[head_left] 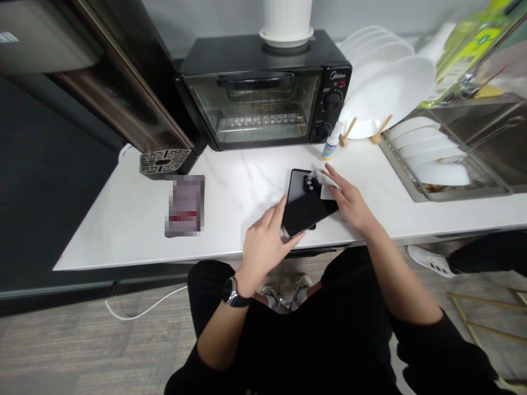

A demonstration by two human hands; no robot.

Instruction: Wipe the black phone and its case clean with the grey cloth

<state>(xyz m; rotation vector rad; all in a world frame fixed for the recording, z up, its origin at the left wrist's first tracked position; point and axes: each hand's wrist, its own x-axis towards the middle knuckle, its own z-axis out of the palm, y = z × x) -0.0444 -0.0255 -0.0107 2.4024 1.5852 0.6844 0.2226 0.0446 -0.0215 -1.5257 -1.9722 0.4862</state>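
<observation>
A black phone [309,211] lies tilted on the white counter [123,219] near its front edge, on top of a second dark phone or case [297,184] showing camera lenses. My left hand [263,241] grips the black phone's near corner between thumb and fingers. My right hand [349,200] rests at the phone's right end, fingers stretched out flat over a small white cloth or wipe [328,190]. A small white spray bottle [331,144] with a blue label stands just behind them.
A black toaster oven [263,93] stands at the back with a white pot [287,22] on top. White plates [387,82] in a rack and a sink [453,159] with dishes are at right. A blurred flat object [185,206] lies left. A dark appliance [123,88] stands back left.
</observation>
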